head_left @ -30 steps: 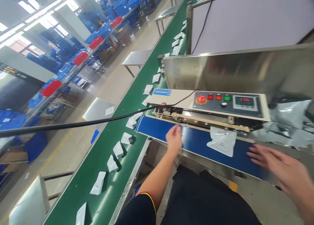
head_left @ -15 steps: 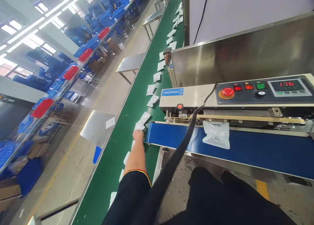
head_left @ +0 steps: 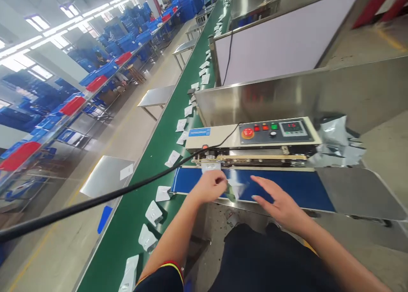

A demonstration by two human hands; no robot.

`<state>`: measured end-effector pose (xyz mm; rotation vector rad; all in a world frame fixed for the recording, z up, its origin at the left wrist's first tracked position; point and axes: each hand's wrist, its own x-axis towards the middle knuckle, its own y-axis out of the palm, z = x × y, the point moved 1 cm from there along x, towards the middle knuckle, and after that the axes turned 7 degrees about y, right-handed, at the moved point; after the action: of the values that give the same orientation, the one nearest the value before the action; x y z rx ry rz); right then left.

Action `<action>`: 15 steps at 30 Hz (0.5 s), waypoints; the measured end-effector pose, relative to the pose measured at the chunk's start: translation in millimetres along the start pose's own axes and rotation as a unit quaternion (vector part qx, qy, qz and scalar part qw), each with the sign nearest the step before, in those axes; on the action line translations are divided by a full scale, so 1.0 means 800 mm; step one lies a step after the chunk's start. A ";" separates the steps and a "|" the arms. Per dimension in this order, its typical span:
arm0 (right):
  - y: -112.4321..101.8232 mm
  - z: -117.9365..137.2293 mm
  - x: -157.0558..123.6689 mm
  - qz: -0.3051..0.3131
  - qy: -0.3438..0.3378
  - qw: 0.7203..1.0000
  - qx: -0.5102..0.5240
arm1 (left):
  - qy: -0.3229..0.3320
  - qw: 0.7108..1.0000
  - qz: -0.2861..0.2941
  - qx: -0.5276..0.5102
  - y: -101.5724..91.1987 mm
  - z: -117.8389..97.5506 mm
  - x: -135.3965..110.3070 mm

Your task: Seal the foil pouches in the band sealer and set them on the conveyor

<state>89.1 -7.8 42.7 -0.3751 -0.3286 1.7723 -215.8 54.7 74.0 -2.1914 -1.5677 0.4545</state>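
My left hand (head_left: 208, 186) is over the near edge of the blue sealer belt (head_left: 287, 188), pinching a small translucent pouch (head_left: 233, 188) that is blurred by motion. My right hand (head_left: 280, 198) sits just to the right of that pouch, its fingers spread and holding nothing. Another white pouch (head_left: 210, 166) lies at the left end of the belt, against the brass-coloured sealing band (head_left: 251, 158) of the band sealer (head_left: 251, 137). The sealer's panel has a red stop button and a red digital readout.
A green conveyor (head_left: 149, 207) to the left carries a line of white pouches. Silver foil bags (head_left: 334, 143) lie at the sealer's right end beside a steel chute (head_left: 357, 194). A black cable (head_left: 95, 202) crosses the view. Shelves of blue crates line the far left.
My left hand has moved from the green conveyor's pouches to the blue belt, now holding a pouch. My right hand has come back into view, and the view has swung out to show the whole sealer.
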 end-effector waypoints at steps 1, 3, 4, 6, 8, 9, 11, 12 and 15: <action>-0.007 0.006 0.004 0.018 -0.023 1.000 0.000 | 0.017 0.998 0.047 -0.047 0.035 -0.020 0.010; -0.034 -0.002 -0.002 0.009 -0.004 1.000 0.015 | 0.012 0.979 0.081 -0.186 0.106 -0.048 0.026; -0.051 -0.014 -0.010 -0.023 0.033 0.999 0.030 | 0.000 0.962 0.076 -0.261 0.142 -0.058 0.032; -0.086 -0.047 -0.032 -0.120 0.126 0.983 0.065 | -0.023 0.931 0.043 -0.362 0.212 -0.070 0.040; -0.114 -0.083 -0.053 -0.208 0.203 0.952 0.093 | -0.036 0.935 0.000 -0.352 0.275 -0.079 0.046; -0.124 -0.100 -0.061 -0.239 0.230 0.938 0.102 | -0.039 0.949 -0.020 -0.313 0.302 -0.083 0.051; -0.141 -0.131 -0.071 -0.288 0.263 0.913 0.119 | -0.045 0.973 -0.052 -0.221 0.345 -0.091 0.064; -0.148 -0.144 -0.073 -0.305 0.273 0.904 0.127 | -0.048 0.981 -0.055 -0.182 0.361 -0.095 0.073; -0.168 -0.179 -0.068 -0.326 0.296 0.886 0.147 | -0.060 0.991 -0.043 -0.114 0.392 -0.103 0.106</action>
<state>279.8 -27.0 -27.5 -0.4962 0.2380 0.9561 107.0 33.8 -14.3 -2.2869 -1.8521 0.4056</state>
